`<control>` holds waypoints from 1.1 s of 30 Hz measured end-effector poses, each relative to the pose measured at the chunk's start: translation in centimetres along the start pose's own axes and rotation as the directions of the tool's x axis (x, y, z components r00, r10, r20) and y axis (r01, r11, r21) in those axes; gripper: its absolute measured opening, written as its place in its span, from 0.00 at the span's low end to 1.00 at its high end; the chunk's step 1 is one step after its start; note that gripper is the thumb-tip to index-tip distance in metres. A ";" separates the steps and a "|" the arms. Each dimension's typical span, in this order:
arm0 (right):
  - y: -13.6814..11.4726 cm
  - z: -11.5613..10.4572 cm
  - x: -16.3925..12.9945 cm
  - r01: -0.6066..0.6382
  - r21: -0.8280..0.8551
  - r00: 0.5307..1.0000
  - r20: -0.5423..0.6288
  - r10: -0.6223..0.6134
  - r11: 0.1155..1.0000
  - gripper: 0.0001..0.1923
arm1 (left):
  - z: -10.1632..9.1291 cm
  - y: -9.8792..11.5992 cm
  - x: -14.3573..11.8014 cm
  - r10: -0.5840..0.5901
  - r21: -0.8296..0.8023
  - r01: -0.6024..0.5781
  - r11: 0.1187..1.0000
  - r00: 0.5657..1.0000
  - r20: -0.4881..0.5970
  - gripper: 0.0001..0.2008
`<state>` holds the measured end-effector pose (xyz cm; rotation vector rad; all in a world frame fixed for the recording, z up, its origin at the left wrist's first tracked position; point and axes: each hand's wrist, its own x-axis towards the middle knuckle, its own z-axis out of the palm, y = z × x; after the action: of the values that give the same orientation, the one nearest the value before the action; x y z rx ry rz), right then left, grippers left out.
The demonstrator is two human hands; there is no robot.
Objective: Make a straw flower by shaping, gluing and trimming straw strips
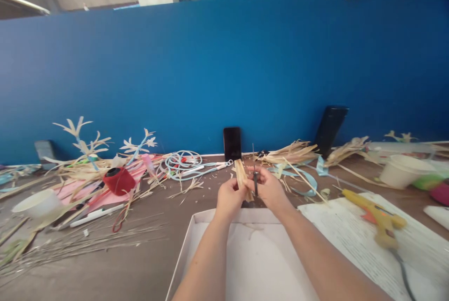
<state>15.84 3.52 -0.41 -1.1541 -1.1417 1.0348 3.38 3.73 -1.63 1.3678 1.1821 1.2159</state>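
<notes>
My left hand [229, 198] is closed on a small bundle of flat, straw-coloured dried strips [240, 172], which stands upright between the fingers. My right hand [268, 189] grips a pair of dark-handled scissors [256, 183], the thin blade pointing up beside the strips. The fingertips of both hands meet at the lower part of the bundle. Under my forearms lies a shallow white box [266, 259], its far rim just below the hands. A black phone [232, 143] leans on the blue partition right behind the strips.
On the right, a yellow glue gun [380, 221] lies on printed paper [336, 231]. Loose dried strips [291, 153] lie behind my right hand. A red thread spool [119, 181], a coiled light-blue cord [182, 163], thin sticks [87, 245] and a white bowl [38, 204] are on the left.
</notes>
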 end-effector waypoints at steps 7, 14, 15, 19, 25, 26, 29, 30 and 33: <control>0.2 -0.9 0.3 -0.103 0.123 0.995 0.000 0.104 0.987 0.21 | -0.3 0.1 0.0 -0.052 -0.036 0.054 0.998 0.997 0.060 0.12; 0.3 -0.7 0.3 -0.173 0.305 0.985 0.052 0.165 0.937 0.27 | -0.7 0.7 0.0 -0.071 -0.222 0.127 0.967 0.967 0.243 0.18; 0.4 -0.7 0.3 -0.172 0.310 0.985 0.046 0.166 0.935 0.27 | -0.7 0.8 0.0 -0.083 -0.216 0.140 0.966 0.963 0.255 0.17; 0.8 -1.2 0.9 -0.099 0.302 0.993 -0.029 0.113 0.948 0.27 | -0.9 1.1 -0.3 -0.142 -0.111 0.183 0.977 0.942 0.305 0.15; 0.7 -2.1 1.4 -0.070 0.295 0.992 -0.082 0.098 0.953 0.24 | -1.0 1.1 -0.4 -0.151 -0.057 0.179 0.982 0.931 0.332 0.16; 0.7 -2.0 1.4 -0.084 0.301 0.990 -0.083 0.114 0.950 0.24 | -1.0 1.1 -0.4 -0.144 -0.050 0.170 0.984 0.934 0.327 0.15; 0.8 -1.8 1.4 -0.135 0.347 0.983 -0.071 0.170 0.928 0.23 | -1.1 1.1 -0.4 -0.136 -0.028 0.153 0.988 0.936 0.325 0.14; 0.8 -1.7 1.4 -0.147 0.360 0.981 -0.063 0.181 0.921 0.23 | -1.1 1.0 -0.3 -0.144 -0.029 0.162 0.986 0.934 0.328 0.14; 0.7 -1.6 1.1 -0.164 0.328 0.982 -0.038 0.186 0.930 0.23 | -1.1 0.7 0.1 -0.162 -0.120 0.196 0.973 0.956 0.246 0.16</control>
<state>17.52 4.50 -1.05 -1.0301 -0.7864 1.2580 2.37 3.76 -0.86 1.2309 1.0083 0.9613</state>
